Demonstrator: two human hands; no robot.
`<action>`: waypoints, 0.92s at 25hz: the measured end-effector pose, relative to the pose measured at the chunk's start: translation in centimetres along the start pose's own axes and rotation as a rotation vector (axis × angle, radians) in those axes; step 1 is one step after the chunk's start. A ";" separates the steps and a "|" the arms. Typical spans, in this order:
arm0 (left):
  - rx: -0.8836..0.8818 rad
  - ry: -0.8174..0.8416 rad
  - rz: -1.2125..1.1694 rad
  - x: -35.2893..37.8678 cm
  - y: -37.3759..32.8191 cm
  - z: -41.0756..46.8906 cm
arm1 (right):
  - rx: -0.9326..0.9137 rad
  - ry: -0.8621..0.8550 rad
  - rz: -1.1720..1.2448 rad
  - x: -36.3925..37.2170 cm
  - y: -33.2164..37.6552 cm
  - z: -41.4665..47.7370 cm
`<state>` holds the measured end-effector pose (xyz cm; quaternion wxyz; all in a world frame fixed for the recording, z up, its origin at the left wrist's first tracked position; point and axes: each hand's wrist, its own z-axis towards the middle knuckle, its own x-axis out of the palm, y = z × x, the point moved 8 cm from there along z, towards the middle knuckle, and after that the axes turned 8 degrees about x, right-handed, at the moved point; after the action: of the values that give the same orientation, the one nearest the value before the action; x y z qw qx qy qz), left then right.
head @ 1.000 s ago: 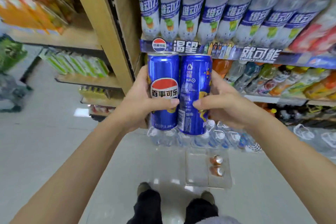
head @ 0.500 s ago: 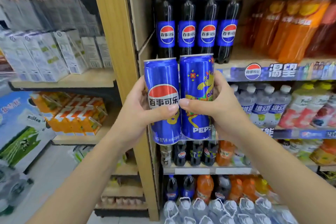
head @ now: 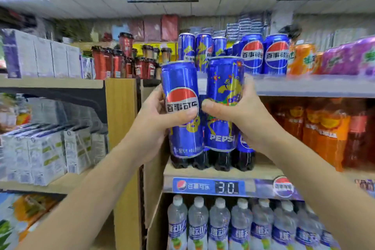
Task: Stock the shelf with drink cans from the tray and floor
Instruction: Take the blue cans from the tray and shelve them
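My left hand (head: 156,119) grips a tall blue Pepsi can (head: 181,79) with the round red-white-blue logo facing me. My right hand (head: 241,113) grips a second blue Pepsi can (head: 225,75) showing yellow artwork and the word PEPSI. Both cans are upright, side by side, raised just below the front edge of the grey top shelf (head: 304,87). On that shelf stand several blue Pepsi cans (head: 263,55), with a gap behind my two cans. The tray and floor are out of view.
Orange cans (head: 302,59) and purple packs (head: 347,59) sit right of the Pepsi cans. Cola bottles (head: 221,160) and orange soda bottles (head: 324,132) fill the shelf below. A wooden upright (head: 121,128) divides off left shelves with white cartons (head: 40,55) and red cups (head: 113,63).
Both hands have lifted the two cans from near floor level up past the lower shelves to the top shelf. My view has tilted up with them to show the ceiling.
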<state>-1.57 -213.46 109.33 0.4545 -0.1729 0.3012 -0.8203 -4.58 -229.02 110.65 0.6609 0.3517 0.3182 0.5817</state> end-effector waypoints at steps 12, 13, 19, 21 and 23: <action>-0.010 -0.049 0.165 -2.8 -2.2 15.9 | -0.053 -0.097 -0.027 -1.0 6.5 13.9; -0.011 -0.069 0.177 -3.3 -2.1 16.9 | -0.038 -0.114 -0.042 -1.2 6.3 14.9; -0.155 -0.141 0.195 -4.1 1.0 20.9 | -0.062 -0.293 -0.167 -2.2 4.5 18.9; -0.191 -0.161 0.154 -4.0 2.2 21.7 | -0.050 -0.321 -0.207 -2.6 3.9 19.7; -0.231 -0.155 0.175 -4.1 3.5 22.3 | -0.012 -0.332 -0.244 -3.1 3.1 20.2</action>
<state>15.28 -218.93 123.94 0.5231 -0.2601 0.3716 -0.7215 10.14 -233.75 124.35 0.7719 0.3977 0.2418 0.4331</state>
